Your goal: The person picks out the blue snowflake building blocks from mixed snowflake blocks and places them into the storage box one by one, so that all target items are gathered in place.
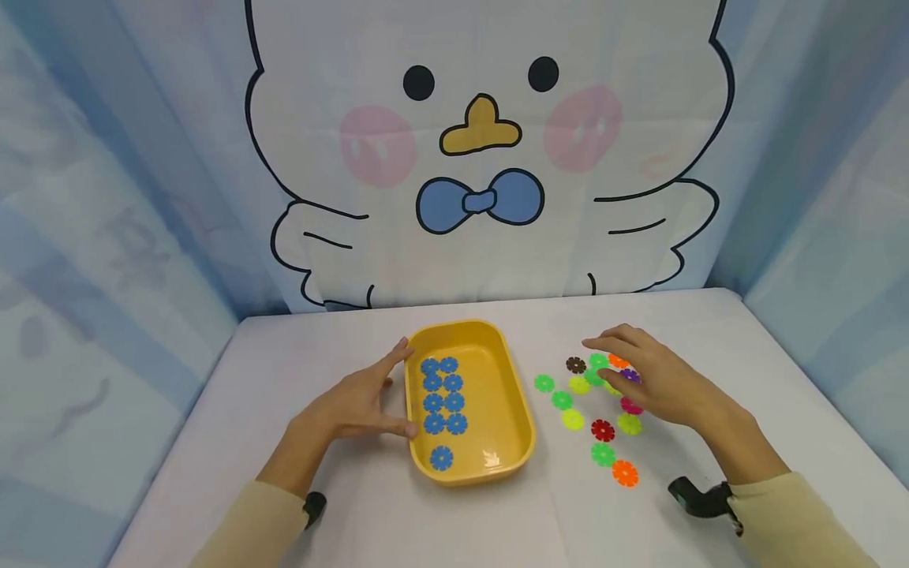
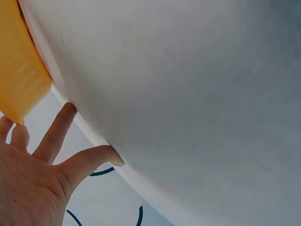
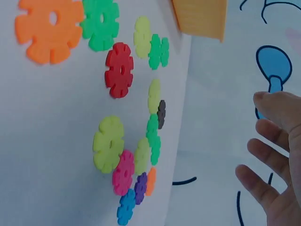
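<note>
A yellow tray holds several blue flower-shaped discs, most of them in two columns along its left side. My left hand rests against the tray's left edge with fingers and thumb spread apart. In the left wrist view, fingertips touch the tray's wall. Over the loose flower discs on the right, my right hand hovers with loosely bent fingers and nothing between them. Under and near it lie a red disc, an orange disc, a brown disc and several green and yellow ones.
The discs lie scattered on a white tabletop. In the right wrist view, a blue disc lies beside a purple disc and a pink disc. A curtain with a cartoon bird hangs behind the table.
</note>
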`<state>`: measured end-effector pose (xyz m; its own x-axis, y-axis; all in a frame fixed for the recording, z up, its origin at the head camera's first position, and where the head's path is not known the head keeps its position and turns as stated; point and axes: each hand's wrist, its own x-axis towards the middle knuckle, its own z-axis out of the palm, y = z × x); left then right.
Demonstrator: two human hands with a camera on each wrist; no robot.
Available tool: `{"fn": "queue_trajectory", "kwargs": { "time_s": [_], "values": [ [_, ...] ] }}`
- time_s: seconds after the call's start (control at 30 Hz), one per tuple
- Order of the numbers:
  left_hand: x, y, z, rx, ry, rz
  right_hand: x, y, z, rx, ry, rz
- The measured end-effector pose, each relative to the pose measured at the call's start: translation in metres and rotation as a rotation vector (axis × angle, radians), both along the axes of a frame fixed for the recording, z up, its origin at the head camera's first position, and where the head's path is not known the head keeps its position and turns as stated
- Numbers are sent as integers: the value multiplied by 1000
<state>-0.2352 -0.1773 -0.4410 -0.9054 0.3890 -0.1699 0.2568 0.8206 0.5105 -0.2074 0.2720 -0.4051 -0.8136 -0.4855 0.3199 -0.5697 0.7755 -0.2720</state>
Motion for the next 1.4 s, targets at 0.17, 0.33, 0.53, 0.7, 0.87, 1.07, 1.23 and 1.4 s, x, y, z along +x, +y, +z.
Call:
{"fn": "queue_trajectory", "kwargs": {
  "time_s": [0.17, 0.33, 0.53, 0.7, 0.87, 1.07, 1.23, 1.4],
  "values": [
    [2, 2, -5, 22, -21, -2, 7, 15, -4, 6, 5, -23],
    [0, 1, -4, 17, -8, 15, 3, 21, -14, 38, -19, -23],
    [-2, -1, -2, -3, -17, 16, 2, 27, -22, 58, -36, -27],
    [-3, -1, -2, -2, -15, 18, 5, 37, -25, 49, -22, -34],
    [-2, -1, -1, -6, -27, 23, 11, 47, -32, 40, 6, -65],
    [2, -1, 1, 4, -28, 20, 19, 59, -43, 8, -9, -108],
    [2, -1, 1, 1, -28, 27, 20, 67, -49, 0, -12, -130],
    [1, 1, 2, 4, -28, 34, 19, 74, -47, 5, -12, -144]
  ]
}}
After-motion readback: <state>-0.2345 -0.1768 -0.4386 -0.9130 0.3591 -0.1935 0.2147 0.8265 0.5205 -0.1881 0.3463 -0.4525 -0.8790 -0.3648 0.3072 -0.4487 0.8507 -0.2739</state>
